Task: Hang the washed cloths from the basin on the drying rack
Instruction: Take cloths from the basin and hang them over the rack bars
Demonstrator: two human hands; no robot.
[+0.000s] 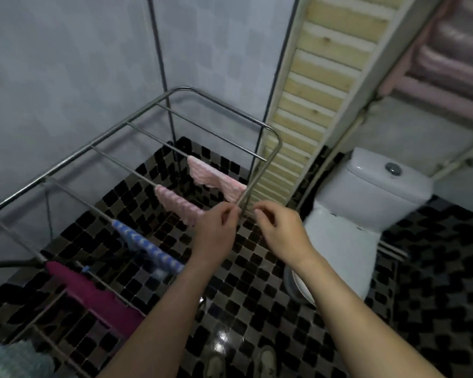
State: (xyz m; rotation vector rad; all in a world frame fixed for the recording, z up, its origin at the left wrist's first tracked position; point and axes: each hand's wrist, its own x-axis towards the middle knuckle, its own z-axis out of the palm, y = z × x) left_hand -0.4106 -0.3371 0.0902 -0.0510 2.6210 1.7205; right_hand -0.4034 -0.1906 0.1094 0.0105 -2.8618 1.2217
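Now we are facing the drying rack (137, 115), its stiff rails already carrying soft, light cloths: magenta cloth (93, 296), blue cloth (148, 246), two pink cloths (216, 178). Our left hand (216, 233) and right hand (281, 230) are pinching at the near rail; whether anything is held, we cannot tell. Damp cloths like these are probably best gripped by the corners.

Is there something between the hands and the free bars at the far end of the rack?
Nothing visible blocks them. Both hands, left hand and right hand, are at the near rail of the drying rack. Two pink cloths hang before the bare far bars, below bar level.
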